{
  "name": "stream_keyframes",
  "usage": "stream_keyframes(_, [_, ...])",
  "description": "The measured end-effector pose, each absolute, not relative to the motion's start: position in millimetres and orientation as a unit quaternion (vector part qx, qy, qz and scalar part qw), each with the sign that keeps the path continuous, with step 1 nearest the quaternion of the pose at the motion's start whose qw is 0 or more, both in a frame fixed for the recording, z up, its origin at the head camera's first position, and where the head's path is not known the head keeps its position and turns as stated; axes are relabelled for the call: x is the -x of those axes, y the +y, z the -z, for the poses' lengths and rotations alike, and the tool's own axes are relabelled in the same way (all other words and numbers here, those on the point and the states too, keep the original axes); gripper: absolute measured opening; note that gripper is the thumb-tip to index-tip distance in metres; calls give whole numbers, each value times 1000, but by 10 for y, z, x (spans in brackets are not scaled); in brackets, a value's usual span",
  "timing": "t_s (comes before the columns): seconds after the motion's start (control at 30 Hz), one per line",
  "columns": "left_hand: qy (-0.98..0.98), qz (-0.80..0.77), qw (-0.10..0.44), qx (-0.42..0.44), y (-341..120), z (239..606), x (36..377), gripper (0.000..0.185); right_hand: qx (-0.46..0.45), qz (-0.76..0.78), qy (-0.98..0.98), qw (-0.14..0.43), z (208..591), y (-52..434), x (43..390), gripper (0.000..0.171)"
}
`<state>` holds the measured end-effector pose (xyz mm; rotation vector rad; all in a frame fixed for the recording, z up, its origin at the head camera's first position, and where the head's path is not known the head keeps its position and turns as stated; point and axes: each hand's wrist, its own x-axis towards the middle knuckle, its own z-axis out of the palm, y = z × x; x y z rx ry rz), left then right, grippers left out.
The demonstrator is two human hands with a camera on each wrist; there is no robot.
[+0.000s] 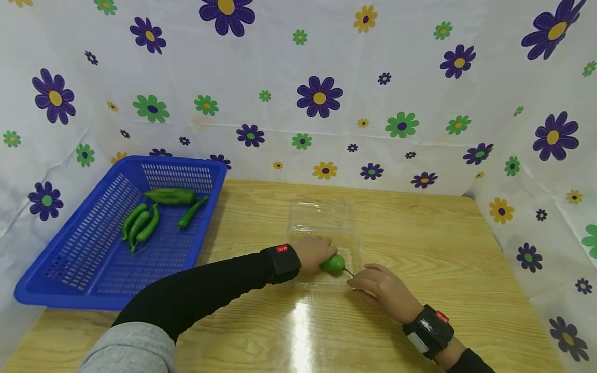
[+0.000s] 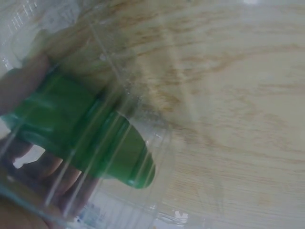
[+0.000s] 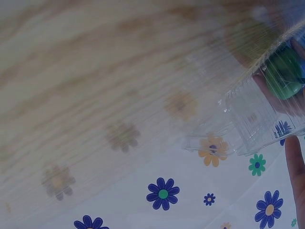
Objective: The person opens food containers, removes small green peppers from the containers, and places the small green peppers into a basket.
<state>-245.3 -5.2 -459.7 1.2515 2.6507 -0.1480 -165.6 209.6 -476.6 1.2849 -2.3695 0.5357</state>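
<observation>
A clear plastic box [image 1: 322,220] with its lid raised lies on the table. My left hand [image 1: 311,252] reaches into the box and grips a green pepper [image 1: 333,264], its thin stem pointing right. Through the clear wall, the left wrist view shows fingers and thumb around the pepper [image 2: 59,114]. At the box's right front corner is my right hand [image 1: 384,290], fingertips close to the stem and the rim. One straight finger [image 3: 295,167] of it shows beside the box wall [image 3: 259,112] in the right wrist view. Whether it touches the stem is unclear.
A blue slotted basket [image 1: 213,207] stands at the left of the wooden table [image 1: 420,238]. In it lie a large green pepper [image 1: 171,196], a slim one [image 1: 192,213] and a cluster of small ones [image 1: 140,224]. A flowered cloth [image 1: 261,57] hangs behind and beside the table.
</observation>
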Motion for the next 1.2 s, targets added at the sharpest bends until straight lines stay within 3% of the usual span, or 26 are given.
stream_keyframes(0.33, [903,43,120,-411,-45,4478,2396,43,-462,-192,-843,197,4765,2095,1662,27])
stream_keyframes(1.2, [902,-1,106,-418,-69,4572,2450,47,-456,-189,-847,197,4783,2091,1656,27])
